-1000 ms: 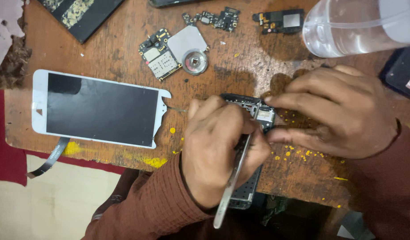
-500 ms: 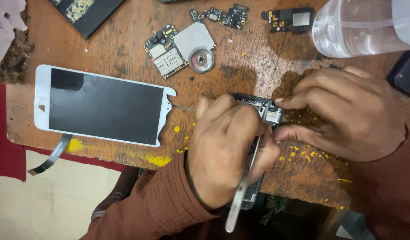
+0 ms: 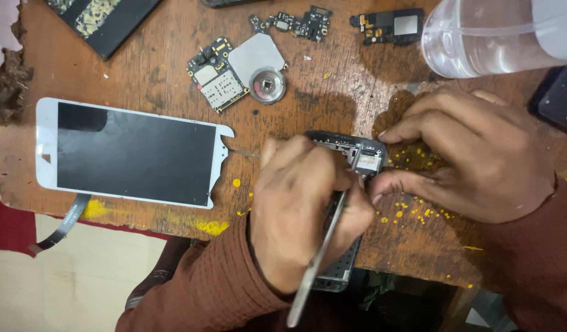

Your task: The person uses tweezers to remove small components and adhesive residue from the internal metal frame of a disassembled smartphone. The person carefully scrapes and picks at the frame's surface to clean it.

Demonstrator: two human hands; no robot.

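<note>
My left hand (image 3: 308,212) is clamped on tweezers (image 3: 317,261), right hand (image 3: 474,154) pinning the phone (image 3: 348,147) at the desk's (image 3: 332,92) near edge; I'd go gentle, tips low

The worn brown wooden table (image 3: 173,58) is flecked with yellow paint spots. The flat white-framed phone screen panel (image 3: 133,154) has a black glass face (its ribbon cable is dark). Both sleeves are rust-brown ribbed knit.
</note>
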